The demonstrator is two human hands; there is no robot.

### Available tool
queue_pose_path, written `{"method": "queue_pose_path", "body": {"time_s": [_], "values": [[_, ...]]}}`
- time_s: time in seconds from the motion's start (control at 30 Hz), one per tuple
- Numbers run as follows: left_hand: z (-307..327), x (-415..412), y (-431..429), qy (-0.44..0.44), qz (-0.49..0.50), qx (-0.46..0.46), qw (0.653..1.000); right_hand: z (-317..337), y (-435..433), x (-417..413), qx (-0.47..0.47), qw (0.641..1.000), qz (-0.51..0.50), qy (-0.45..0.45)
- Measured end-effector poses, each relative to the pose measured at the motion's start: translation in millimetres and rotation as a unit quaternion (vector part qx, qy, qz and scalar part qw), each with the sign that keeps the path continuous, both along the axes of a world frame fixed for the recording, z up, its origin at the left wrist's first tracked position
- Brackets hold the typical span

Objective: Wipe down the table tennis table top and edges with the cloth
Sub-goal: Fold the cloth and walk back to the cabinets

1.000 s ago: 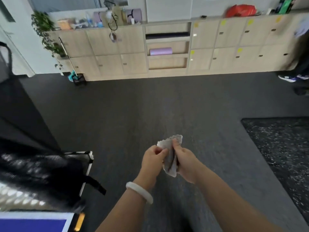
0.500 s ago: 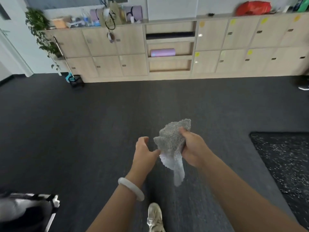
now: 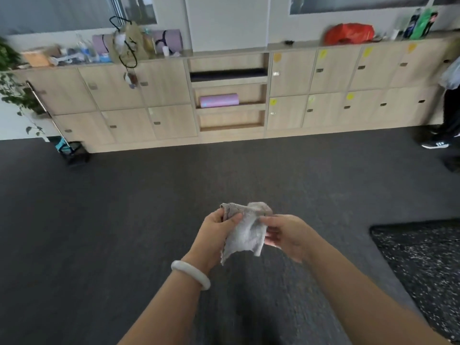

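A small grey cloth (image 3: 245, 232) hangs in front of me over the dark carpet. My left hand (image 3: 216, 235), with a white bangle on the wrist, grips the cloth's upper left corner between thumb and fingers. My right hand (image 3: 286, 235) pinches the cloth's upper right edge. The cloth is stretched between both hands, and its lower part hangs loose. No table tennis table is in view.
A long row of wooden lockers (image 3: 331, 90) lines the far wall, cluttered on top. A plant (image 3: 12, 88) and a small black cart (image 3: 73, 151) stand at left. A speckled black mat (image 3: 423, 265) lies at right. Another person's legs (image 3: 448, 125) stand at far right.
The view turned away from the table corner at lower left, which is gone. My left hand let go of the cloth, then took hold again, and both hands now spread it.
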State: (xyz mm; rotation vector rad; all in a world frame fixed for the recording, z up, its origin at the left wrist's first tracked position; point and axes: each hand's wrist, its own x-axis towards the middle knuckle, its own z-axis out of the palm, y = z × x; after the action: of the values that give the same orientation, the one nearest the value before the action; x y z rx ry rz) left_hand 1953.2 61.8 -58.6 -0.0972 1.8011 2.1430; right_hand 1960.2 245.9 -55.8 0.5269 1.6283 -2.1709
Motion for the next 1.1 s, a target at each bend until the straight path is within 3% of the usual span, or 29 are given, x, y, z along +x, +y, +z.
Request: {"method": "queue_pose_path", "body": {"time_s": [0.1,0.23,0.37,0.47,0.6,0.73,0.87,1.1], "values": [[0.9,-53.8,18.3,0.005,0.039,-0.028,0.999,-11.6,17.0,-53.5,0.060,0.998,-0.034,0.006],[-1.4,-133.8,50.5,-0.002,0.069,-0.059,0.996,-24.7,52.1,-138.9,0.035,0.998,-0.058,-0.001],[-1.4,-226.2,91.5,0.003,0.057,-0.107,0.993,-24.4,87.7,-232.4,0.054,0.998,-0.012,-0.016],[-1.0,-297.6,116.6,-0.007,0.100,-0.150,0.984,-25.9,115.8,-307.4,0.076,0.994,-0.069,-0.043],[-6.5,-381.7,138.9,-0.022,0.150,-0.179,0.972,-21.3,138.9,-404.7,0.108,0.988,-0.111,-0.005],[-5.0,-459.9,148.4,-0.012,0.221,-0.212,0.952,-12.8,146.4,-485.4,0.131,0.987,-0.078,0.058],[4.2,-559.4,138.7,0.028,0.157,-0.198,0.967,-7.9,150.5,-582.6,0.166,0.980,0.031,0.108],[15.4,-769.8,112.5,0.079,0.113,-0.242,0.961,5.5,122.4,-783.7,0.304,0.929,0.059,0.203]]}}
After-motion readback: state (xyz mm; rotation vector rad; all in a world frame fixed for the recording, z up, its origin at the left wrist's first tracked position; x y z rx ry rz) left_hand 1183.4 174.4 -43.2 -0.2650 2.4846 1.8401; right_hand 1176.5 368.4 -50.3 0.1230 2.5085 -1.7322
